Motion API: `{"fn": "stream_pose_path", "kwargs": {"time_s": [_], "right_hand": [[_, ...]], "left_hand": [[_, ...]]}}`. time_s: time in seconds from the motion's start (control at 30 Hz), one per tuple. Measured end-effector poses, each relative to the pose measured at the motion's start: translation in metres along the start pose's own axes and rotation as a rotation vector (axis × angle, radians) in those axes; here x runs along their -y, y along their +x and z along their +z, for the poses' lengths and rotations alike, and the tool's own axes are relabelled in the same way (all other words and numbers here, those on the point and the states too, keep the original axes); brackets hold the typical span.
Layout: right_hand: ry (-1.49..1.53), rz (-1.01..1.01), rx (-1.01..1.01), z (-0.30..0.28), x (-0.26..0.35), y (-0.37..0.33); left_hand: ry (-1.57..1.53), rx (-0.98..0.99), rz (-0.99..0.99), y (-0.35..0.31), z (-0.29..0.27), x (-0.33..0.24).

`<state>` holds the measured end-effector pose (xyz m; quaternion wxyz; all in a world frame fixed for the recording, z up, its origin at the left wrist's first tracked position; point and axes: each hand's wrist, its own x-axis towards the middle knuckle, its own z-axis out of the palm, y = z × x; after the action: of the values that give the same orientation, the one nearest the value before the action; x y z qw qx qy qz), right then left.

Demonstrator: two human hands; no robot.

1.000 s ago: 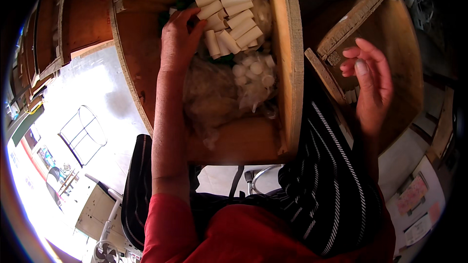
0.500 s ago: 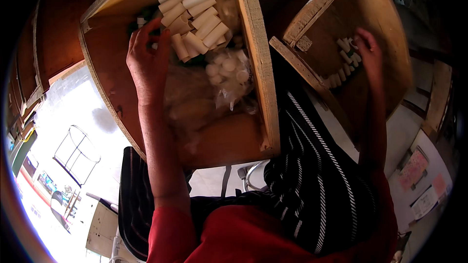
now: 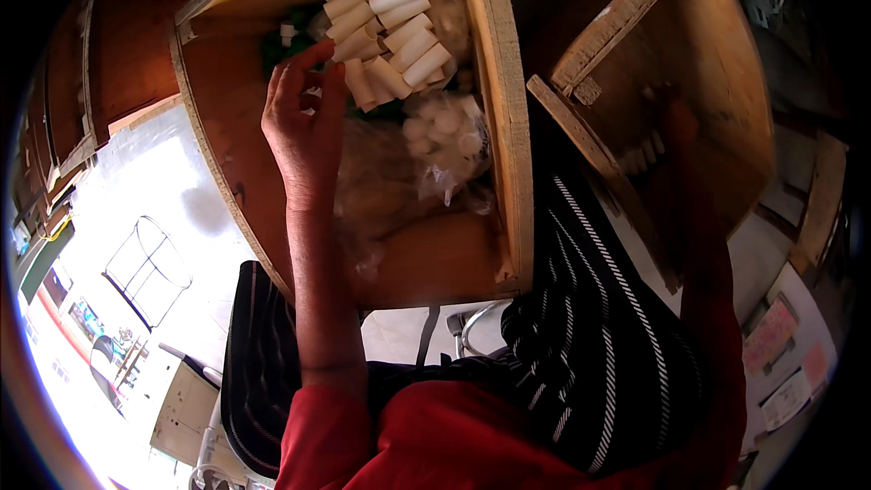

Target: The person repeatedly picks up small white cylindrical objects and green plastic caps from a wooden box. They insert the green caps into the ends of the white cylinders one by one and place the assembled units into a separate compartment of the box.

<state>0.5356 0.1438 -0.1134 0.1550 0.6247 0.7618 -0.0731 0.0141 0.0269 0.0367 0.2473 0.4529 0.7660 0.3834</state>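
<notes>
My left hand (image 3: 306, 100) is curled above the left part of a wooden box (image 3: 502, 127), with a small white piece (image 3: 310, 110) showing between thumb and fingers. Just right of it lies a pile of short cream-white tubes (image 3: 390, 23). Below the pile, a clear plastic bag (image 3: 445, 141) holds round white pieces. Dark green pieces (image 3: 277, 50) lie beyond my left fingers. My right hand (image 3: 676, 122) reaches into a second wooden box (image 3: 726, 63), deep in shadow, so its fingers are hard to make out. Beside it stand several white tubes (image 3: 642, 156).
The first box rests over my lap, and its thick right wall lies between my hands. A wire frame (image 3: 150, 268) stands on the bright floor at left. A pale cabinet (image 3: 186, 413) is at lower left, and papers (image 3: 785, 345) lie at lower right.
My right hand has moved down and left into the second box, now covering part of the tubes there. My left hand stays curled by the tube pile. The whole view has shifted slightly.
</notes>
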Motion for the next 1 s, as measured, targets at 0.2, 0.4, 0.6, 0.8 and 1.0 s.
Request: {"fn": "stream_pose_path", "kwargs": {"time_s": [0.2, 0.4, 0.6, 0.8, 1.0], "right_hand": [[0.294, 0.198, 0.019, -0.036, 0.031, 0.010], [1.212, 0.060, -0.280, -0.141, 0.094, -0.022], [1.647, -0.160, -0.029, -0.232, 0.210, -0.078], [1.957, -0.219, 0.302, -0.232, 0.245, -0.085], [1.963, -0.345, 0.260, -0.216, 0.254, -0.092]], "left_hand": [[-0.126, -0.035, -0.025, -0.010, -0.012, -0.013], [-0.371, 0.161, 0.033, -0.029, -0.001, -0.059], [-0.401, 0.371, 0.209, -0.043, 0.014, -0.085], [-0.539, 0.445, 0.143, -0.051, 0.025, -0.086], [-0.729, 0.409, -0.103, -0.060, 0.028, -0.087]]}}
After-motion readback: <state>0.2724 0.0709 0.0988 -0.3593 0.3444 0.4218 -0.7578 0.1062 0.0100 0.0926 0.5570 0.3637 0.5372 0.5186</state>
